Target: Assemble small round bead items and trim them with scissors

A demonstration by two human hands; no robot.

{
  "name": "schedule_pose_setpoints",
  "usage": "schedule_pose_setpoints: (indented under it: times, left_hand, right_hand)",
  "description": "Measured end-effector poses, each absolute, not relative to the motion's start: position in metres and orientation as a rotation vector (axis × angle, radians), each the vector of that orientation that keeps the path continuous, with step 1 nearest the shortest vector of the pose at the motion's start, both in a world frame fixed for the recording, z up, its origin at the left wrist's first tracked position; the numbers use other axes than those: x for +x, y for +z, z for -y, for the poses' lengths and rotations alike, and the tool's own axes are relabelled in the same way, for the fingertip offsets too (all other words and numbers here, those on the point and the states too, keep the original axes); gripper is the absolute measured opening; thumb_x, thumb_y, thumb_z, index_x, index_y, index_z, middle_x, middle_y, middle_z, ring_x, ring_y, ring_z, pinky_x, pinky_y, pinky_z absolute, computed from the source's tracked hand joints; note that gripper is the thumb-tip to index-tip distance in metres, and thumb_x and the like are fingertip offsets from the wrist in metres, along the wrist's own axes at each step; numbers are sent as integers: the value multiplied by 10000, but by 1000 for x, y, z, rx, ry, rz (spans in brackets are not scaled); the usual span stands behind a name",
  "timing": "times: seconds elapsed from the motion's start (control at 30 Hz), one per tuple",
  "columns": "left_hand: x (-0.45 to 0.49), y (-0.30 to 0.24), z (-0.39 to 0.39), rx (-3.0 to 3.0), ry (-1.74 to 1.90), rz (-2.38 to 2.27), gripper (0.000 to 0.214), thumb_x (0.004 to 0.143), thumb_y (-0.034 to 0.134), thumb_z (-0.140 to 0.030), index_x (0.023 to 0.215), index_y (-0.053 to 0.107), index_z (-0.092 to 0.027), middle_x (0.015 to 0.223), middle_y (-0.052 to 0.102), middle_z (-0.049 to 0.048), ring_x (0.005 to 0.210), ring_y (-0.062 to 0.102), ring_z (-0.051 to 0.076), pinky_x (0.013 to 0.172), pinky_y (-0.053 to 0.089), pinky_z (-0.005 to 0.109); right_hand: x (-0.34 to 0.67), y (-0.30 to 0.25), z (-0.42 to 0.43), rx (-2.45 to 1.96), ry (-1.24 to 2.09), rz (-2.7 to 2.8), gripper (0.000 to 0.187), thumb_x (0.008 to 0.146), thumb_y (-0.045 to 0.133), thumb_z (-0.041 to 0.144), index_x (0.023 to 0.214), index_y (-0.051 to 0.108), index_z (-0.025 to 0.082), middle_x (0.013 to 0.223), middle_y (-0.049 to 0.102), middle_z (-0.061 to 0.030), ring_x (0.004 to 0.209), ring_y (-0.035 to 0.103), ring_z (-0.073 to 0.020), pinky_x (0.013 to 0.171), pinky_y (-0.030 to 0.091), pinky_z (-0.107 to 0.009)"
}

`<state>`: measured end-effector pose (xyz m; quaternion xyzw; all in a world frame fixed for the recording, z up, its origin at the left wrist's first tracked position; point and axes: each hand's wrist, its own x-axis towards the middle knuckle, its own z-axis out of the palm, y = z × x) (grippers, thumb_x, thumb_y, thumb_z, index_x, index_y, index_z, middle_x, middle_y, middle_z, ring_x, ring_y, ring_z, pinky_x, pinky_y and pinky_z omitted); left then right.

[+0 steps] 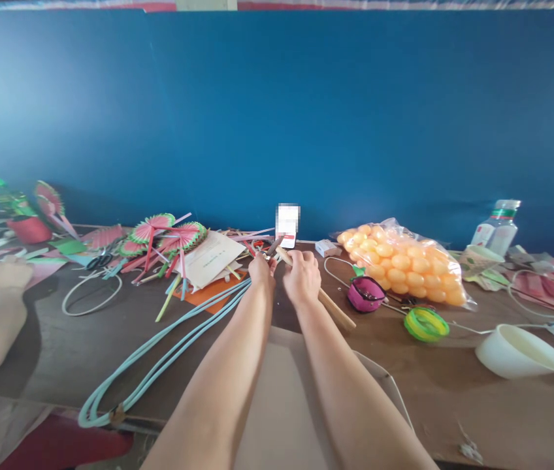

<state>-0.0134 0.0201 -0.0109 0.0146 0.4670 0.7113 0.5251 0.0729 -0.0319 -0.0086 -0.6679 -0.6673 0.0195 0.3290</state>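
Note:
My left hand (261, 271) is closed around the upper ends of a bundle of light-blue tubes (179, 329), which loop down over the table's front edge. A small shiny piece shows at its fingertips, too small to name. My right hand (302, 277) grips a wooden-handled tool (336, 310); its handle slants out below the hand to the right. A dark metal end lies by the left fingertips, and I cannot tell the tool's exact kind. Both hands are close together above the table, in front of a lit phone (287, 222) leaning near the wall.
Paper watermelon fans (154, 228), papers (211, 258) and scissors (100, 260) lie left. Another person's arm (0, 313) rests at far left. Rightward are a bag of orange balls (399, 261), a purple pouch (365, 294), green tape rolls (425, 324), a white bowl (522, 351) and a bottle (497, 228).

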Motion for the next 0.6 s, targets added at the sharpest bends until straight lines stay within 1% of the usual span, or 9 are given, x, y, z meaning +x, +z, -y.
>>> schedule_pose_setpoints:
  times: [0.13,0.27,0.37,0.6]
  left_hand:
    - [-13,-11,-20,11,1734,-1099,169,965,515,-236,827,570,-155,755,582,23,572,585,76,682,567,212]
    - [-12,-10,-20,10,1735,-1083,194,970,504,-224,794,557,-161,712,573,18,555,583,80,662,566,212]
    - [-12,-9,-20,17,1748,-1071,197,967,506,-194,777,548,-160,710,581,19,552,577,70,661,561,200]
    - [-10,-6,-17,-18,1750,-1064,147,964,514,-199,838,568,-146,696,565,8,548,575,76,650,562,206]
  right_hand:
    - [74,-7,32,-1751,30,1712,310,913,508,188,1194,624,247,1205,546,-121,1096,515,-269,873,424,-353]
    - [74,-6,32,-1761,79,1742,308,902,511,185,1173,641,257,1168,565,-106,1081,526,-265,863,430,-346]
    - [75,-9,31,-1751,51,1699,326,899,521,194,1199,631,255,1190,560,-110,1104,520,-271,873,429,-347]
    - [75,-12,29,-1777,101,1720,289,919,529,227,1188,626,266,1182,558,-97,1102,524,-251,877,431,-335]
